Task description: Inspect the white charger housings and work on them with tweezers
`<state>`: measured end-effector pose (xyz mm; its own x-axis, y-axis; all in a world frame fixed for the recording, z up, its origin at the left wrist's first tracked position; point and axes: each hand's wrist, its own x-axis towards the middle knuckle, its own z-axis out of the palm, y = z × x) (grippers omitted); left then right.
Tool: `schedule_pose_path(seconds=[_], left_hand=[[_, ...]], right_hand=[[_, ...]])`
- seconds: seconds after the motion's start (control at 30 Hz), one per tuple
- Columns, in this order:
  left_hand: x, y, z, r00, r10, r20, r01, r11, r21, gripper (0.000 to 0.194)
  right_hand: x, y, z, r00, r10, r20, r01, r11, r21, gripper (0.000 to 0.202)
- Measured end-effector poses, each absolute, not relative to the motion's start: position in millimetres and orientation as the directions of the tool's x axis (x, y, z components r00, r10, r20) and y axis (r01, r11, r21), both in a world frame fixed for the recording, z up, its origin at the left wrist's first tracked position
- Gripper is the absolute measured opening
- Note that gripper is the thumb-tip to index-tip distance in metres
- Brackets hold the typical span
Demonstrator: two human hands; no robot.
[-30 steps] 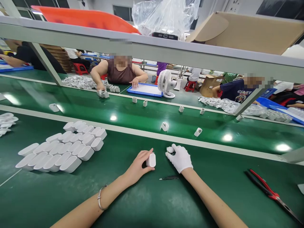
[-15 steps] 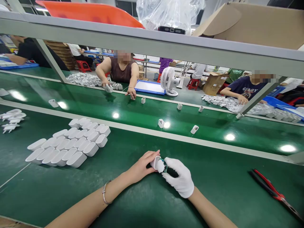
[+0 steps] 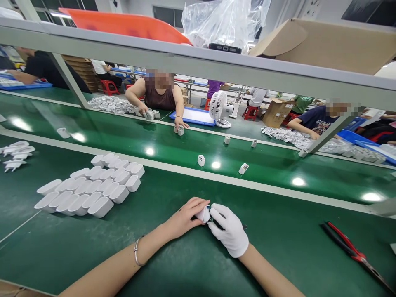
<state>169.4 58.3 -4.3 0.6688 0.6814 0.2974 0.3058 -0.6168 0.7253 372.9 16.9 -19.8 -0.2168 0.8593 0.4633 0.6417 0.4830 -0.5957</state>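
Note:
My bare left hand (image 3: 185,216) grips a small white charger shell (image 3: 204,214) just above the green table. My right hand (image 3: 229,231), in a white glove, presses an inner part against the open end of that shell; the part is mostly hidden by the fingers. Both hands meet at the table's middle, close to me. A block of several white shells (image 3: 93,187) lies in neat rows to the left of my left hand.
Red-handled pliers (image 3: 349,247) lie at the right. White plug parts (image 3: 15,154) sit at the far left. Loose shells (image 3: 201,160) ride on the green conveyor belt (image 3: 173,148) beyond the rail. Across it, people work beside a small fan (image 3: 218,108) and a blue tray (image 3: 193,116).
My hands came together: the gloved right hand brought its part to the shell in my left hand and now presses on it. The person opposite reached out to the belt edge.

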Motion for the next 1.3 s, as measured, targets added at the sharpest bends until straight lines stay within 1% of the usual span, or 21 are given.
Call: schedule_pose_path(seconds=[0.07,0.1,0.13,0.17,0.23,0.27,0.37,0.47,0.67,0.8,0.87,0.93,1.0,1.03,1.07,1.1,1.13,1.17,1.2,1.23,1.3], left_hand=[[170.5,56.9,-0.9,0.664,0.689,0.291,0.293,-0.598,0.746,0.062],[171.3,55.8,1.5,0.663,0.691,0.289,0.283,-0.588,0.758,0.060],[172.4,54.4,4.2,0.666,0.689,0.286,0.271,-0.580,0.768,0.058],[173.6,52.8,6.9,0.671,0.685,0.284,0.257,-0.573,0.778,0.057],[176.2,49.2,11.1,0.682,0.675,0.282,0.231,-0.565,0.792,0.056],[177.5,47.5,12.1,0.685,0.672,0.282,0.226,-0.563,0.795,0.057],[180.4,43.8,11.0,0.682,0.680,0.270,0.255,-0.566,0.784,0.060],[181.4,42.3,8.7,0.689,0.680,0.252,0.279,-0.569,0.774,0.060],[180.1,40.7,19.6,0.714,0.668,0.210,0.272,-0.542,0.795,0.052],[179.6,40.5,25.6,0.724,0.664,0.190,0.268,-0.523,0.809,0.053],[179.2,41.2,24.2,0.740,0.648,0.182,0.252,-0.518,0.818,0.056],[178.3,42.4,19.9,0.760,0.627,0.171,0.232,-0.509,0.829,0.060],[176.7,43.9,13.5,0.777,0.614,0.141,0.232,-0.487,0.842,0.062],[175.6,44.9,10.0,0.781,0.615,0.111,0.249,-0.469,0.847,0.062],[174.4,46.0,6.5,0.780,0.621,0.072,0.279,-0.448,0.849,0.063],[173.1,47.2,3.4,0.772,0.635,0.034,0.314,-0.427,0.848,0.065],[171.8,48.5,0.8,0.755,0.656,0.005,0.349,-0.409,0.843,0.068],[170.7,49.8,-1.5,0.732,0.681,-0.008,0.379,-0.398,0.835,0.071],[169.8,51.0,-3.2,0.707,0.707,0.000,0.398,-0.399,0.826,0.074],[169.3,52.1,-4.7,0.680,0.733,0.027,0.407,-0.408,0.817,0.077],[169.3,53.9,-7.0,0.605,0.789,0.103,0.419,-0.426,0.802,0.080]], right_hand=[[373.7,13.4,-13.6,-0.174,0.874,0.454,0.488,0.477,-0.731,0.045],[373.4,12.2,-11.3,-0.148,0.909,0.390,0.378,0.417,-0.827,0.053],[372.6,11.7,-9.6,-0.132,0.947,0.293,0.258,0.318,-0.912,0.061],[371.4,12.0,-8.5,-0.143,0.972,0.187,0.131,0.206,-0.970,0.068],[368.5,14.5,-7.3,-0.226,0.974,0.031,-0.081,0.013,-0.997,0.077],[367.4,16.1,-7.1,-0.275,0.961,-0.011,-0.143,-0.053,-0.988,0.081],[367.3,19.9,-7.5,-0.343,0.938,-0.059,-0.198,-0.134,-0.971,0.082],[370.3,20.1,-8.6,-0.326,0.944,-0.057,-0.186,-0.123,-0.975,0.077],[369.4,16.6,-6.8,-0.304,0.950,-0.068,-0.203,-0.135,-0.970,0.065],[366.0,16.5,-4.8,-0.282,0.956,-0.086,-0.231,-0.154,-0.961,0.065],[365.2,18.1,-4.9,-0.276,0.954,-0.117,-0.198,-0.176,-0.964,0.067],[365.0,20.4,-4.1,-0.238,0.960,-0.149,-0.118,-0.180,-0.977,0.069],[366.6,22.2,-0.3,-0.175,0.971,-0.166,0.077,-0.155,-0.985,0.062],[368.9,22.7,3.0,-0.131,0.980,-0.150,0.236,-0.116,-0.965,0.056],[372.7,22.9,7.3,-0.085,0.990,-0.110,0.417,-0.065,-0.906,0.050],[378.3,22.9,12.0,-0.057,0.997,-0.054,0.586,-0.010,-0.810,0.046],[385.5,22.8,16.7,-0.061,0.998,0.000,0.715,0.044,-0.697,0.043],[394.2,23.0,20.9,-0.089,0.996,0.030,0.797,0.089,-0.597,0.041],[403.8,23.6,24.2,-0.144,0.989,0.018,0.837,0.132,-0.532,0.039],[413.5,24.7,26.2,-0.211,0.977,-0.034,0.854,0.167,-0.493,0.042],[430.1,27.9,26.8,-0.317,0.934,-0.164,0.861,0.211,-0.462,0.050]])
